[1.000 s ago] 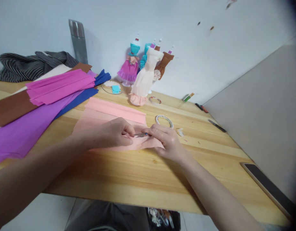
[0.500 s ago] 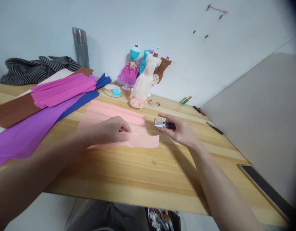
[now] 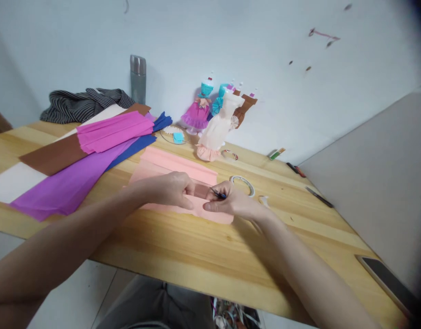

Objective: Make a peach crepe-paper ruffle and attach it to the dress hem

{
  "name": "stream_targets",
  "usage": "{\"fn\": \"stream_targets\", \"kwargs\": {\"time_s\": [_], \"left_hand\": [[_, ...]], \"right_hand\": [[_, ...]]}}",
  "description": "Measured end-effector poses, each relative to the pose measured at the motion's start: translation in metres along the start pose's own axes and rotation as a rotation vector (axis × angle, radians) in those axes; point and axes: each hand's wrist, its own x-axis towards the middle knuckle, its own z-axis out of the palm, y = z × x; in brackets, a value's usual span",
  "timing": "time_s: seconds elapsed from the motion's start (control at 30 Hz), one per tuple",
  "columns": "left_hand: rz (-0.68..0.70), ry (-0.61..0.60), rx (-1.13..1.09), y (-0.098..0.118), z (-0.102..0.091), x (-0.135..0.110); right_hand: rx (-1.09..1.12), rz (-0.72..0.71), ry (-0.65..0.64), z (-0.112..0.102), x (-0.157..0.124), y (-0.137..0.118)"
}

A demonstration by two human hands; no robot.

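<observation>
I see the pale pink crepe paper (image 3: 169, 165) lying flat mid-table (long, faintly ribbed), its near edge at my six o'clock. My left hand (image 3: 169, 188) pinches that edge; my right hand (image 3: 231, 203), at three o'clock, grips small blue-handled scissors (image 3: 218, 194).

Soft, even daylight; faint shadows beneath the arms on the table (image 3: 203, 256). Slight blur, dark vignette at right edge.

Paper-dressed dolls (image 3: 217, 119), steel flask (image 3: 138, 78), tape ring (image 3: 243, 184)
</observation>
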Motion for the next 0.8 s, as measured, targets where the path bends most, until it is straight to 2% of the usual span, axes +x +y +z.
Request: {"fn": "stream_targets", "kwargs": {"time_s": [0.17, 0.37, 0.5, 0.63, 0.7, 0.8], "left_hand": [[-0.036, -0.191, 0.020, -0.018, -0.021, -0.006], [-0.111, -0.212, 0.010, -0.023, -0.041, -0.021], [-0.195, -0.132, 0.065, -0.025, -0.051, -0.036], [-0.239, -0.036, 0.041, -0.036, -0.065, -0.046], [-0.245, 0.027, -0.007, -0.042, -0.071, -0.046], [-0.265, 0.193, -0.183, -0.046, -0.075, -0.037]], "right_hand": [[0.037, 0.044, -0.033, -0.007, -0.001, 0.012], [0.040, 0.035, -0.031, -0.003, -0.005, 0.023], [0.062, 0.055, 0.009, 0.000, -0.008, 0.024], [0.153, 0.058, 0.063, 0.003, -0.008, 0.024], [0.222, 0.070, 0.103, 0.005, -0.009, 0.025], [0.389, 0.123, 0.128, 0.010, -0.010, 0.029]]}}
